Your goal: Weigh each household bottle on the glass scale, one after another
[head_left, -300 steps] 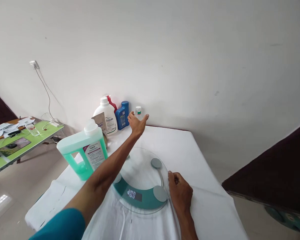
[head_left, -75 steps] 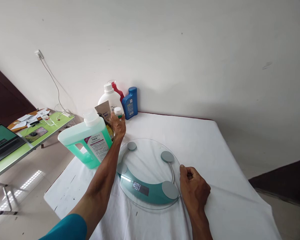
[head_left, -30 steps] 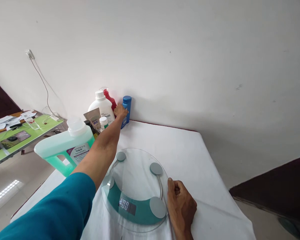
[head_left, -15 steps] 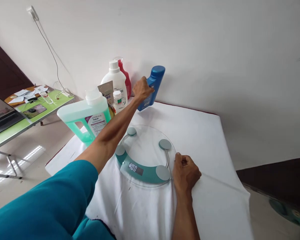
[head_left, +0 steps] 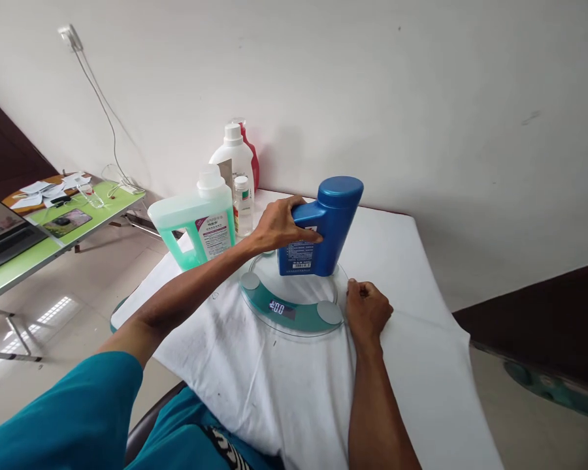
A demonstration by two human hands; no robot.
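Centrally, one blue bottle (head_left: 323, 228) — upright with a slight lean to the right, long axis near vertical, wide cap on top, printed label facing the camera. It sits over the far half of the round glass scale (head_left: 294, 301); whether its base rests on the glass or hangs just above it cannot be told. Left hand (head_left: 280, 223): wrapped around the bottle's left side at mid-height, fingers curled closed across the label edge, thumb hidden behind. The bottle lies to the right of that palm, and the left hand is the nearer one, in full contact. Left arm: stretched forward and across from the lower left, teal sleeve (head_left: 63, 418) at the shoulder end, wrist nearly straight.

Right hand (head_left: 368, 312): a loose fist, closed on nothing that shows, knuckles resting on the white cloth (head_left: 421, 365) and touching the scale's right rim — apart from the bottle. Scale display (head_left: 280, 308): lit, digits too small to read surely.

Behind and left, grouped near the wall: green jug (head_left: 196, 225), small white-capped jar (head_left: 242, 202), white bottle (head_left: 235, 156), red bottle (head_left: 253, 160) behind it. Far left: green side table (head_left: 53, 241) bearing a laptop (head_left: 0, 228) and papers.
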